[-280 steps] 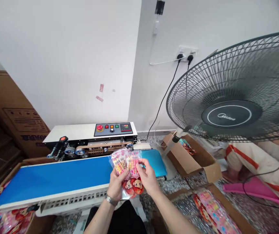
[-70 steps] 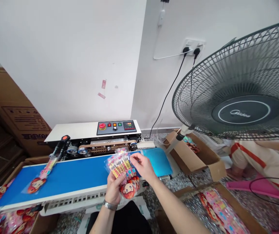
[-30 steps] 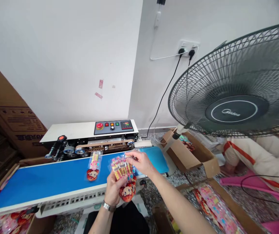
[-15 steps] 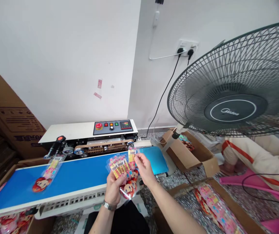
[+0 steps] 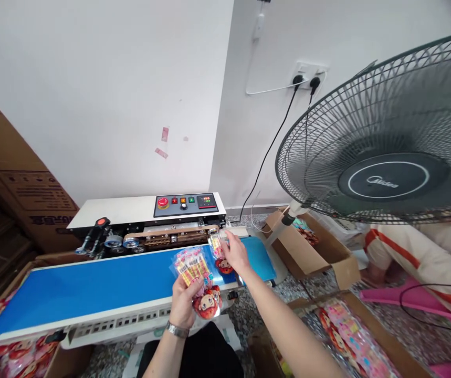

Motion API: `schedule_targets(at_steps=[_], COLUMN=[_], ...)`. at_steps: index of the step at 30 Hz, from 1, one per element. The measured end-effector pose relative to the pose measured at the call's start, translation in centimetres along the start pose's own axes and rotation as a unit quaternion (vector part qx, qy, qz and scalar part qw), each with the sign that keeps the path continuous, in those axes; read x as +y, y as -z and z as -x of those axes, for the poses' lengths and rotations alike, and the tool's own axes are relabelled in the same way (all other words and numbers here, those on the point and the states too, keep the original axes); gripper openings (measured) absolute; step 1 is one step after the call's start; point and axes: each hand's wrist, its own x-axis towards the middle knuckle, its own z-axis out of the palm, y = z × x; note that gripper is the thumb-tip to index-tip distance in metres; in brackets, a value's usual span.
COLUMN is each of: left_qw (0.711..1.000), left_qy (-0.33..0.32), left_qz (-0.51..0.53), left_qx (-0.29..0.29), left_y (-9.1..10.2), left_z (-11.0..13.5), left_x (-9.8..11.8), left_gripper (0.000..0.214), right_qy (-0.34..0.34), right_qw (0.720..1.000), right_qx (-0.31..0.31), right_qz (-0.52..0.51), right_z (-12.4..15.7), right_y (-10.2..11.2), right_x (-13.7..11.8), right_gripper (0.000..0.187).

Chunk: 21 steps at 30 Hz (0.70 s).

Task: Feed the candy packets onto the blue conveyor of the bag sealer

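A fanned stack of clear plastic packets (image 5: 192, 269), printed with a red-haired cartoon figure and barcodes, is gripped in my left hand (image 5: 183, 303) over the front edge of the blue conveyor belt (image 5: 107, 286). My right hand (image 5: 236, 255) pinches a single packet (image 5: 216, 245) by its right side. That packet's top edge is at the right end of the band sealing machine (image 5: 111, 214), beside the rollers; its cartoon head hangs over the belt. Whether the band has caught the edge, I cannot tell.
Packets fill a box (image 5: 16, 359) below the belt's left end. On the right, a long carton (image 5: 400, 346) holds more packets, and another open carton (image 5: 329, 257) stands behind it. A large fan (image 5: 386, 178) overhangs the right side, near a seated person's leg (image 5: 390, 252).
My right hand has drawn the single packet away from the stack and up to the machine's right end. The packet at the belt's left end is gone from view.
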Motion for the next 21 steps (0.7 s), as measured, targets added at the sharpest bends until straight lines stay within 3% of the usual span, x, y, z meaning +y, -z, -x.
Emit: schedule_targets(at_steps=[4, 6, 10, 15, 21], left_qw=[1.000, 1.000, 1.000, 0.999, 0.999], left_qy=[-0.015, -0.016, -0.021, -0.034, -0.020], left_qz=[0.008, 0.012, 0.006, -0.004, -0.010], left_qx=[-0.014, -0.015, -0.003, 0.018, 0.032], left_y=[-0.1, -0.2, -0.1, 0.4, 0.7], left_z=[-0.1, -0.1, -0.2, -0.5, -0.6], left_x=[0.0, -0.1, -0.4, -0.7, -0.7], left_gripper=[0.043, 0.043, 0.042, 0.041, 0.046], right_qy=[0.065, 0.074, 0.046, -0.007, -0.061], right_qw=[0.972, 0.959, 0.964, 0.978, 0.993], right_qx=[-0.110, -0.138, -0.057, 0.082, 0.096], right_qz=[-0.197, -0.237, -0.256, -0.190, 0.006], right_z=[3.2, 4.6, 5.7, 3.4, -0.1], right_y=[-0.1, -0.3, -0.8, 0.2, 1.3], right_x=[-1.9, -2.3, -2.1, 0.5, 4.1], right_gripper=[0.024, 0.024, 0.029, 0.034, 0.033])
